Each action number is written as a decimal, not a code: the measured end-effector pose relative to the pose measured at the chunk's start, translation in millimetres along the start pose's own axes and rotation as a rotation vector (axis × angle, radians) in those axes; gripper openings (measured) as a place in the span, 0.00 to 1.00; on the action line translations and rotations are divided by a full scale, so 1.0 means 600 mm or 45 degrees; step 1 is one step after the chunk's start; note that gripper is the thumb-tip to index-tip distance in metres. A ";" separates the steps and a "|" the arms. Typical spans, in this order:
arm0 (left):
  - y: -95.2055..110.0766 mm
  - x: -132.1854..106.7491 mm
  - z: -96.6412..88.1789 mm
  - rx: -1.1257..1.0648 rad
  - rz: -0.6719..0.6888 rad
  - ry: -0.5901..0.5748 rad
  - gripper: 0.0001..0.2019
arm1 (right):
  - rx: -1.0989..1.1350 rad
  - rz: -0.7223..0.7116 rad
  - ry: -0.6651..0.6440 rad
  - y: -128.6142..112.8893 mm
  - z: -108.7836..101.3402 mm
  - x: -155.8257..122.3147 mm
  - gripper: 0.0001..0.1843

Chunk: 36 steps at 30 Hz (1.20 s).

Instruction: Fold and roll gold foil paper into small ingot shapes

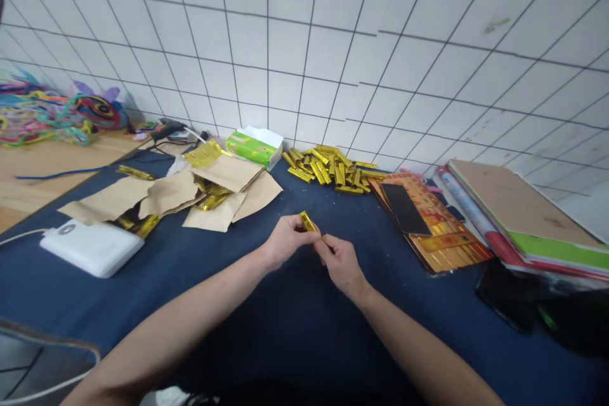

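Note:
A small folded piece of gold foil paper (pixel 307 222) is pinched between the fingertips of my left hand (pixel 288 241) and my right hand (pixel 340 264), above the dark blue cloth (pixel 228 304). Beyond my hands lies a heap of folded gold foil pieces (pixel 328 168). To its left, torn sheets of brown kraft paper (pixel 228 193) lie over more gold foil. A stack of gold and red printed paper (pixel 428 222) lies to the right of my right hand, and a black rectangular piece (pixel 404 209) rests on it.
A white power bank (pixel 90 247) with a cable sits at left, and a green tissue box (pixel 254 147) stands by the tiled wall (pixel 304 57). Books (pixel 518 216) and a black phone (pixel 504 295) lie at right. Colourful ribbons (pixel 42 117) lie on bare wood at far left.

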<state>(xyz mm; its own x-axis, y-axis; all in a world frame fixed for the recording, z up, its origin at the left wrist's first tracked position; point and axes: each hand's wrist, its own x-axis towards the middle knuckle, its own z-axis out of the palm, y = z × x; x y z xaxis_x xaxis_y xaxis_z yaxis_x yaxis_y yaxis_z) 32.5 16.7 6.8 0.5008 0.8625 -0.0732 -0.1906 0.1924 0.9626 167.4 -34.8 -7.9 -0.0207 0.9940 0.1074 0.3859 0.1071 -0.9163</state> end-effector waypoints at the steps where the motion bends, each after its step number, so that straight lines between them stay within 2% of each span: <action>1: 0.000 -0.001 0.000 -0.024 -0.005 -0.015 0.09 | 0.031 0.018 -0.020 0.002 0.002 -0.001 0.20; 5: 0.003 -0.002 -0.006 -0.067 -0.030 -0.053 0.11 | 0.073 0.118 -0.155 0.010 0.004 -0.002 0.22; 7: 0.005 -0.002 -0.008 -0.067 -0.039 -0.033 0.11 | 0.063 0.109 -0.181 0.013 0.003 -0.002 0.22; 12: 0.014 -0.001 -0.013 -0.125 -0.010 0.031 0.11 | -0.024 -0.016 -0.155 0.013 0.004 -0.010 0.22; 17: 0.020 0.002 -0.024 -0.107 0.000 0.133 0.13 | -0.055 -0.031 -0.160 0.009 0.003 -0.013 0.22; 20: 0.021 0.006 -0.035 -0.061 -0.003 0.127 0.13 | -0.008 -0.031 -0.094 0.012 -0.011 -0.003 0.22; 23: 0.019 0.006 -0.040 0.094 -0.035 0.059 0.12 | -0.019 -0.055 0.064 0.017 -0.034 0.015 0.22; 26: 0.013 0.002 -0.032 0.287 -0.152 -0.100 0.12 | 0.000 -0.048 0.180 0.024 -0.052 0.030 0.22; 29: 0.005 -0.005 -0.021 0.377 -0.267 -0.296 0.11 | 0.017 -0.041 0.197 0.030 -0.060 0.036 0.23; 31: 0.000 -0.007 -0.019 0.385 -0.293 -0.350 0.11 | 0.029 -0.044 0.173 0.034 -0.061 0.038 0.23; 33: -0.004 -0.005 -0.021 0.352 -0.276 -0.323 0.11 | 0.080 -0.022 0.178 0.039 -0.060 0.039 0.23; 36: -0.009 0.004 -0.031 0.193 -0.219 -0.132 0.13 | 0.210 0.072 0.163 0.042 -0.054 0.039 0.23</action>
<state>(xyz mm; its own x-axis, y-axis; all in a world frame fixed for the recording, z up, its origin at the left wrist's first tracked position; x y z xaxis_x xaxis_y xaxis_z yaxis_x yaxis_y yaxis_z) 19.3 26.5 -3.5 0.6001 0.7692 -0.2195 0.0297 0.2529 0.9670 206.8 -9.4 -15.9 0.1179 0.9887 0.0928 0.2271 0.0642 -0.9718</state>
